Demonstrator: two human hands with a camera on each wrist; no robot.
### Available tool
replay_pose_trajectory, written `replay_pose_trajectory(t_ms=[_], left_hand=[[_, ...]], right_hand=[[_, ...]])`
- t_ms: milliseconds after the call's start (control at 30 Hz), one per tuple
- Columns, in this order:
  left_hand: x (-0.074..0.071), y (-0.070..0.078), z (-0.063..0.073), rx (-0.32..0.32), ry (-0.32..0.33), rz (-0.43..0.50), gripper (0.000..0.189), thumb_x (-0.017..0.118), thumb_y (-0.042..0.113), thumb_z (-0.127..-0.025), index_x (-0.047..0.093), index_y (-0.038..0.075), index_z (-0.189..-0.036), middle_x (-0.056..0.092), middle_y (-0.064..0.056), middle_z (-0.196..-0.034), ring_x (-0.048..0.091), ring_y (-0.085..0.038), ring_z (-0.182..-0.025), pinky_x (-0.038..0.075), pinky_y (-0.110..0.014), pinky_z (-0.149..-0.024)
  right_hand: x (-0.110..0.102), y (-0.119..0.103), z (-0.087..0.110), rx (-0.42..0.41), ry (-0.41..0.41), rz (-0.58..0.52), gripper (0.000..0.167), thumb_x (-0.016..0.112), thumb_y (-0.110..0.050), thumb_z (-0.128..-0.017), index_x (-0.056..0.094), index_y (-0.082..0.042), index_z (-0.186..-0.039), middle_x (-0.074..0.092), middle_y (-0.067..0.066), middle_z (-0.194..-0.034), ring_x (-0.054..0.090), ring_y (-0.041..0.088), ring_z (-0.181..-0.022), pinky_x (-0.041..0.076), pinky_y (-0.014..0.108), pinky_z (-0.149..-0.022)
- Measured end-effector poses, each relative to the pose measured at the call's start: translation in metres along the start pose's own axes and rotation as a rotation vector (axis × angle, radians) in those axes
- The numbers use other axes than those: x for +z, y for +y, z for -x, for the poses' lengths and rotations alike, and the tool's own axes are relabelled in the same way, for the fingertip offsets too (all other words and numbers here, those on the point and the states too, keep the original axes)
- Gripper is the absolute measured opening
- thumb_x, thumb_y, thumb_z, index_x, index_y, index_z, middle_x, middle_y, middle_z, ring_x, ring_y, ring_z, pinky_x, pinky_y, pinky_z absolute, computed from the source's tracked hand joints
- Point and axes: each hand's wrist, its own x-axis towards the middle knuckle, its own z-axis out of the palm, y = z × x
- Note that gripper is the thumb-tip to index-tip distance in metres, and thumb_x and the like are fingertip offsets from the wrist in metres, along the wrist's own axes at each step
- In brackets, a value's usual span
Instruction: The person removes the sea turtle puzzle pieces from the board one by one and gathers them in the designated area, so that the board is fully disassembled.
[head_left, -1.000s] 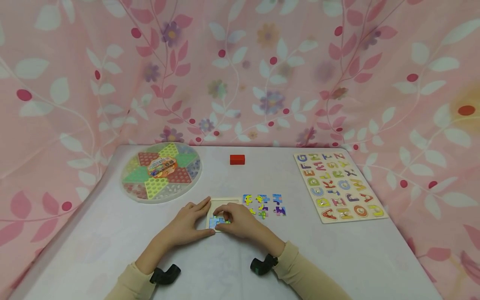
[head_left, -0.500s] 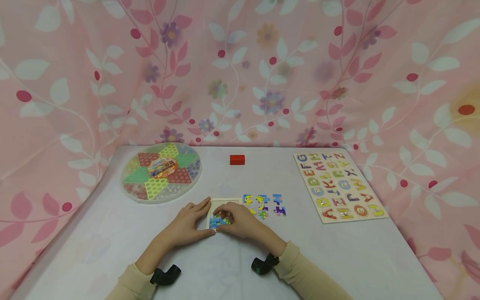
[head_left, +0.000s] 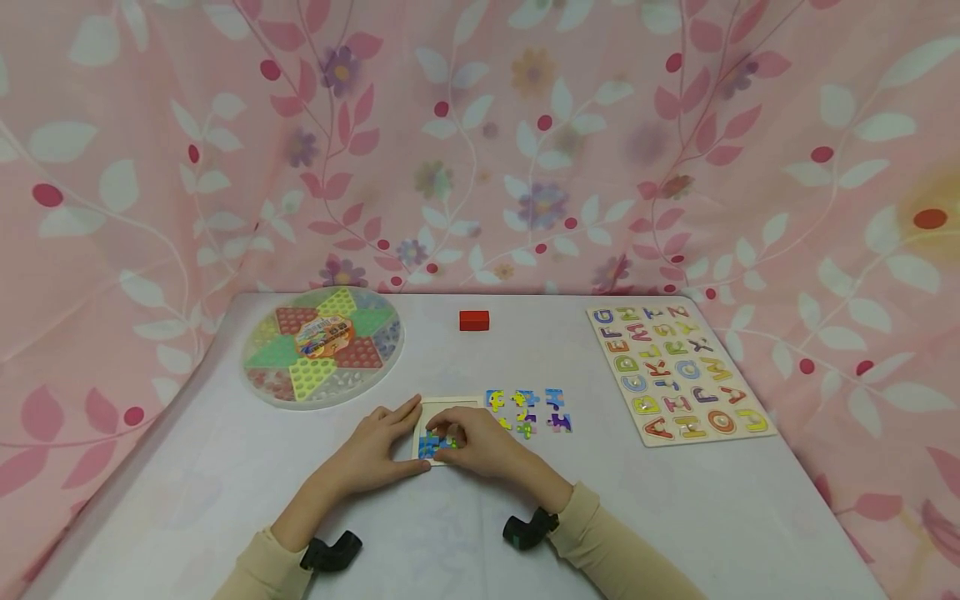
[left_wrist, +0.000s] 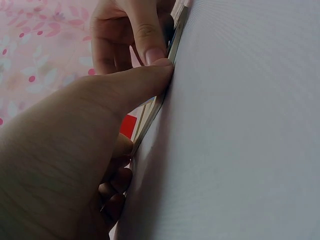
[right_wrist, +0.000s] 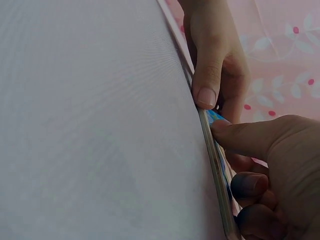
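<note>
A small wooden puzzle tray (head_left: 450, 400) lies on the white table, with blue jigsaw pieces (head_left: 429, 448) in its near left part. My left hand (head_left: 378, 442) holds the tray at its left side, index finger at the far corner and thumb on the near edge. Over the tray, my right hand (head_left: 480, 442) has its fingers bent and pinches a blue puzzle piece (right_wrist: 214, 116), its thumb close beside the left thumb. That hand hides the tray's right part. Several loose puzzle pieces (head_left: 558, 422) lie just right of the tray.
A round Chinese checkers board (head_left: 322, 387) lies at the back left. Beyond the tray is a red block (head_left: 474, 321). An alphabet peg board (head_left: 645, 433) lies at the right. A pink floral curtain (head_left: 480, 167) hangs behind the table.
The blue pieces under the right fingers have shifted slightly, and their pale glare has given way to deeper blue. Both hands stay almost where they were.
</note>
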Motion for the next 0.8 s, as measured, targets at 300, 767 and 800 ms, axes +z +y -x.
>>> replay_pose_trajectory(t_ms=[300, 767, 800], left_hand=[[0.0014, -0.0014, 0.0001, 0.021, 0.007, -0.004, 0.094, 0.08, 0.057, -0.09, 0.048, 0.002, -0.158, 0.042, -0.009, -0.168, 0.053, -0.019, -0.113, 0.044, -0.045, -0.096], [0.0005, -0.0012, 0.0, 0.012, 0.002, 0.013, 0.095, 0.081, 0.057, -0.089, 0.047, 0.002, -0.159, 0.041, -0.01, -0.168, 0.053, -0.021, -0.113, 0.044, -0.047, -0.096], [0.0004, -0.0016, -0.0001, 0.011, 0.004, 0.01, 0.095, 0.081, 0.057, -0.089, 0.047, 0.002, -0.159, 0.042, -0.01, -0.168, 0.053, -0.022, -0.114, 0.044, -0.047, -0.097]], right_hand=[[0.001, 0.0021, -0.0008, -0.055, 0.01, 0.041, 0.039, 0.089, -0.016, -0.088, 0.076, -0.01, -0.125, 0.07, -0.003, -0.09, 0.046, -0.002, -0.062, 0.042, 0.017, -0.063], [-0.0027, -0.0015, -0.0002, -0.01, 0.007, 0.064, 0.038, 0.088, -0.019, -0.09, 0.079, -0.011, -0.126, 0.077, -0.003, -0.108, 0.048, 0.001, -0.063, 0.042, 0.018, -0.06], [-0.004, -0.0019, -0.0003, -0.016, 0.009, 0.059, 0.037, 0.087, -0.018, -0.09, 0.079, -0.011, -0.125, 0.077, -0.003, -0.108, 0.049, 0.001, -0.064, 0.042, 0.019, -0.06]])
